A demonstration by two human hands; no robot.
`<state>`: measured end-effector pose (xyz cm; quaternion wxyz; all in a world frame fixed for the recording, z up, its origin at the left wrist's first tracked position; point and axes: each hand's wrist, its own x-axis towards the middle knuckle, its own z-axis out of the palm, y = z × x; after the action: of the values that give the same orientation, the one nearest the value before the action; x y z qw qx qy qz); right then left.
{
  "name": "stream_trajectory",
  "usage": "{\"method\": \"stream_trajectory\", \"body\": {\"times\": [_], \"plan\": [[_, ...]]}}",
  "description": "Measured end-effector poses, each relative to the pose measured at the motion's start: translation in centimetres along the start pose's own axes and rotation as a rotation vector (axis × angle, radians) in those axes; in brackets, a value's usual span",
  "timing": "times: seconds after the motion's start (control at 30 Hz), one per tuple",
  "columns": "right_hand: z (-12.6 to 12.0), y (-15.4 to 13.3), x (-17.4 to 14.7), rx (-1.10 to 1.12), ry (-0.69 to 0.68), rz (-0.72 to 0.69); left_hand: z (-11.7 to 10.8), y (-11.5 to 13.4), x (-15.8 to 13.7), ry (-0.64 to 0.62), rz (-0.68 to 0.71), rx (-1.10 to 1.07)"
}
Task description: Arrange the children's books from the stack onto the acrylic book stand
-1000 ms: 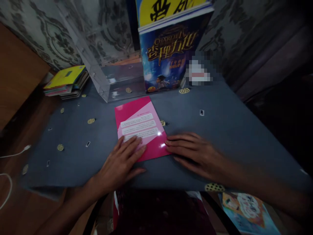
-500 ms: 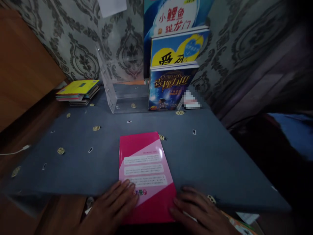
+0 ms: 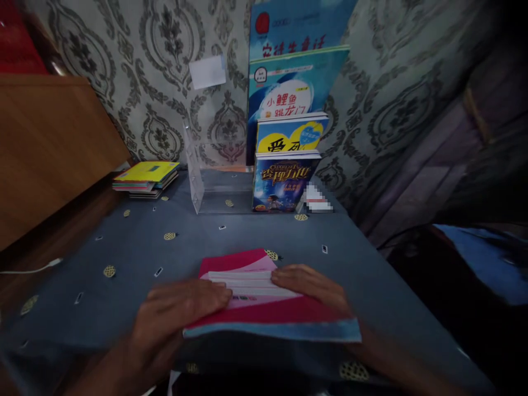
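A pink book (image 3: pixel 256 316) lies with its printed back cover up, its near edge lifted off the table so that a blue strip shows below it. My left hand (image 3: pixel 177 305) holds the left side, fingers flat across the cover. On the opposite side my right hand (image 3: pixel 315 286) grips the book, its fingertips resting over the pale text panel. Both thumbs are hidden. The far end of the book is down by the cloth.
A clear acrylic rack (image 3: pixel 197 181) stands at the back, with upright books (image 3: pixel 278 184) on its right. A stack of books (image 3: pixel 146 179) lies at the back left. A white cable (image 3: pixel 33 270) reaches in from the left. Patterned cloth (image 3: pixel 165 247) covers the table.
The near edge of the book has risen off the table. Both hands have moved from resting at its lower sides to gripping it farther up. My view has tilted upward.
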<state>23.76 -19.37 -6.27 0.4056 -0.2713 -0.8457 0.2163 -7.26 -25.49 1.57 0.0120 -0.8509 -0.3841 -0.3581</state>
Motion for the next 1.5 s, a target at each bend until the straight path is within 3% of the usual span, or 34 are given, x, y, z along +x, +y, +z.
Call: {"method": "stream_trajectory", "body": {"times": [0.07, 0.17, 0.23, 0.3, 0.37, 0.47, 0.57, 0.67, 0.77, 0.9, 0.97, 1.07, 1.17, 1.33, 1.5], "plan": [[-0.2, 0.6, 2.0, -0.008, 0.037, -0.006, -0.3, -0.9, 1.9, 0.006, -0.024, -0.148], [-0.9, 0.1, 4.7, -0.035, 0.15, 0.045, -0.7, -2.0, 5.1, 0.175, -0.21, -0.296], [-1.3, -0.8, 6.3, 0.034, 0.204, 0.139, -0.4, -2.8, 7.2, 0.319, -0.323, -0.434], [-1.3, -1.3, 7.4, 0.187, 0.184, 0.26, 0.7, -4.1, 8.8, 0.371, -0.419, -0.591], [-0.8, -0.8, 8.0, 0.35, 0.119, 0.393, 2.4, -6.1, 9.7, 0.322, -0.498, -0.726], [0.6, 1.5, 7.9, 0.462, 0.025, 0.563, 5.8, -10.2, 9.6, 0.117, -0.603, -0.798], [1.8, 4.0, 7.3, 0.371, 0.011, 0.646, 8.6, -14.0, 8.6, -0.055, -0.648, -0.534], [2.4, 5.2, 7.1, 0.191, -0.012, 0.653, 9.9, -15.3, 7.7, -0.107, -0.655, -0.37], [2.5, 5.4, 7.4, 0.073, -0.023, 0.645, 10.4, -13.7, 6.7, -0.172, -0.565, -0.161], [2.4, 5.6, 7.8, 0.099, -0.09, 0.736, 11.8, -10.5, 4.5, -0.362, -0.275, 0.271], [1.9, 5.8, 7.8, 0.006, -0.134, 0.717, 12.7, -9.8, 3.4, -0.395, -0.191, 0.36], [1.0, 6.0, 7.8, -0.303, -0.129, 0.656, 13.5, -9.8, 2.5, -0.385, -0.155, 0.414], [1.0, 5.7, 8.3, -0.504, -0.101, 0.486, 13.8, -10.1, 2.2, -0.353, -0.143, 0.421], [4.9, 5.0, 10.4, -0.28, -0.321, 0.07, 14.1, -10.3, 2.0, -0.285, -0.137, 0.389], [7.8, 6.2, 11.9, -0.257, -0.42, -0.008, 14.0, -10.4, 1.9, -0.291, -0.131, 0.395]]}}
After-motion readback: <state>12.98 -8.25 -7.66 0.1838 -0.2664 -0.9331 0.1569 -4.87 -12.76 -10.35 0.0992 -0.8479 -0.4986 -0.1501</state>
